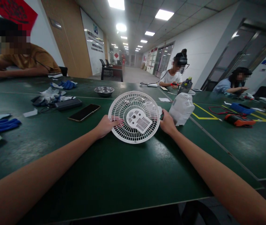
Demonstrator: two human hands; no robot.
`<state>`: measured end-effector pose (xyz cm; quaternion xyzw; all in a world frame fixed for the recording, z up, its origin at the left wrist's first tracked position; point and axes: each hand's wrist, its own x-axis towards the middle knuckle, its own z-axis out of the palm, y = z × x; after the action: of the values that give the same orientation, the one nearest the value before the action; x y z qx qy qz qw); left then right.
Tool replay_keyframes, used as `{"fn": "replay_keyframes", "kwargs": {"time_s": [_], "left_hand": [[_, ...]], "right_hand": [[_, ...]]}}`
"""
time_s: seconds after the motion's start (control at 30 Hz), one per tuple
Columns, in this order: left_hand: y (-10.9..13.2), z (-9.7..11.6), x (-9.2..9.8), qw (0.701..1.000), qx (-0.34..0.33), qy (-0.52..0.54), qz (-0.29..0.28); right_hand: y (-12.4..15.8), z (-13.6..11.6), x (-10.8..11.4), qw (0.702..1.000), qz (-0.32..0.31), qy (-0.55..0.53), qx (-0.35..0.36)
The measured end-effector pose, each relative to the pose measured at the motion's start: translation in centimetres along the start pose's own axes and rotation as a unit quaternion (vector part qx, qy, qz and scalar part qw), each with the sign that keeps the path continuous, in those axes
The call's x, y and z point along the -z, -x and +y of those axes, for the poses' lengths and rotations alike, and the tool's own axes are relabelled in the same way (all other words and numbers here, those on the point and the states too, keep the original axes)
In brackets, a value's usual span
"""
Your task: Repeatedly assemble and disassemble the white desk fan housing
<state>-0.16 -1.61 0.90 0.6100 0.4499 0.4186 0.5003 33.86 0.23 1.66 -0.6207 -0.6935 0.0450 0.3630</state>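
Observation:
A round white plastic fan grille is held up between my two hands above the green table. Its centre has a hub plate with slots and small holes. My left hand grips the left rim, thumb across the ribs and fingers behind. At the right rim, my right hand is closed round the edge, its fingertips partly hidden. Just beyond that hand a white plastic housing stands on the table. The underside of the grille faces partly away, so its back cannot be made out.
A black phone, a dark case, gloves and a metal bowl lie left and ahead. A bottle stands behind the housing. An orange multimeter and blue tray lie right. Several people sit around the table.

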Motion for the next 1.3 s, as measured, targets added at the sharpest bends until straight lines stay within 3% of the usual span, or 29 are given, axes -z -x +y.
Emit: {"fn": "replay_keyframes", "kwargs": {"time_s": [0.17, 0.3, 0.43, 0.53, 0.63, 0.7, 0.77, 0.83, 0.87, 0.93, 1.03, 1.13, 1.2, 1.3], "left_hand": [[-0.1, -0.2, 0.0, 1.0, -0.007, -0.005, 0.0], [-0.1, -0.2, -0.1, 1.0, -0.01, -0.016, 0.013], [0.1, -0.2, 0.0, 0.999, -0.018, -0.028, 0.016], [0.2, -0.1, 0.1, 0.999, -0.034, -0.037, 0.01], [0.3, 0.0, 0.2, 0.997, -0.052, -0.056, 0.01], [0.4, 0.1, 0.2, 0.996, -0.059, -0.062, 0.015], [0.5, 0.0, 0.2, 0.995, -0.066, -0.066, 0.019], [0.6, 0.0, 0.3, 0.994, -0.078, -0.071, 0.02], [0.6, 0.1, 0.2, 0.993, -0.084, -0.075, 0.02], [0.7, 0.2, 0.2, 0.992, -0.091, -0.08, 0.019], [0.7, 0.3, 0.2, 0.993, -0.087, -0.08, 0.021], [0.3, 0.0, 0.3, 0.994, -0.08, -0.047, 0.058], [-0.2, -0.3, 0.4, 0.993, -0.07, 0.006, 0.097], [-0.7, -0.7, 0.6, 0.99, -0.036, 0.1, 0.093]], "right_hand": [[-0.3, 0.6, 0.2, 0.988, -0.078, 0.112, -0.073], [0.0, 0.3, 0.6, 0.975, -0.099, 0.194, -0.045], [0.3, -0.7, 1.4, 0.974, -0.093, 0.205, -0.026], [0.4, -1.5, 1.9, 0.989, -0.073, 0.123, -0.04], [1.1, -2.8, 1.5, 0.991, -0.098, -0.062, -0.061], [2.0, -3.9, 0.9, 0.952, -0.176, -0.237, -0.085], [2.9, -5.0, 0.4, 0.856, -0.281, -0.413, -0.134], [3.6, -5.9, 0.1, 0.763, -0.359, -0.506, -0.179], [3.8, -6.2, 0.1, 0.738, -0.377, -0.525, -0.194], [4.0, -6.7, 0.1, 0.719, -0.372, -0.548, -0.21], [4.1, -7.3, -0.2, 0.726, -0.321, -0.572, -0.207], [4.1, -7.5, -0.5, 0.74, -0.256, -0.602, -0.157], [4.0, -7.5, -0.5, 0.764, -0.186, -0.608, -0.111], [3.9, -7.3, 0.0, 0.825, -0.111, -0.551, -0.056]]}}
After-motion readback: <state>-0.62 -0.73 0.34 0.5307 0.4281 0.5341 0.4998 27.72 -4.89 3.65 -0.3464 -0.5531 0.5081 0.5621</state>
